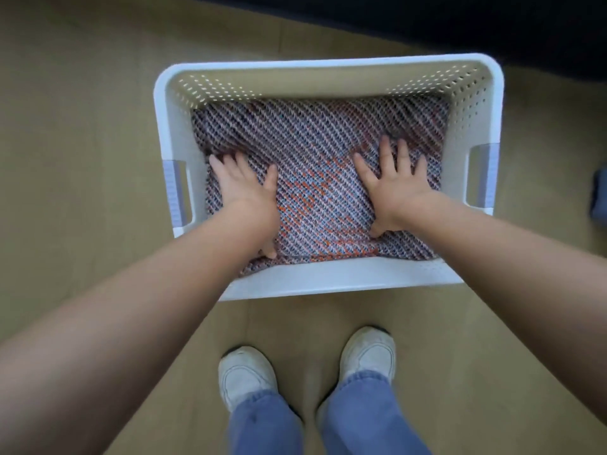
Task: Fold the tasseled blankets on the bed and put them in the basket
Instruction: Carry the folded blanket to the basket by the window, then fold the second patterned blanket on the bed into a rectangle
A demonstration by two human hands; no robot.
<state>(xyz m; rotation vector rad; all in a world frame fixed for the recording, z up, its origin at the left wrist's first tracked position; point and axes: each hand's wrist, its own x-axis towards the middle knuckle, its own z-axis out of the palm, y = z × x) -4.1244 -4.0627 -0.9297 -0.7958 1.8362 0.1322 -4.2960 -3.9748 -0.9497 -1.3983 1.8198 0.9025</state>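
Observation:
A white perforated plastic basket (328, 277) stands on the floor in front of me. Inside it lies a folded woven blanket (315, 139) with diagonal grey, white and orange stripes, filling the bottom. My left hand (244, 185) lies flat on the blanket's left side with fingers spread. My right hand (394, 185) presses flat on its right side, fingers also spread. No tassels show from above.
The basket has grey handle cut-outs on its left (175, 192) and right (486, 175) walls. Tan floor surrounds it. My white shoes (246, 376) and jeans stand just before it. A dark edge (427, 18) runs along the top, and a dark object (599, 192) sits at the far right.

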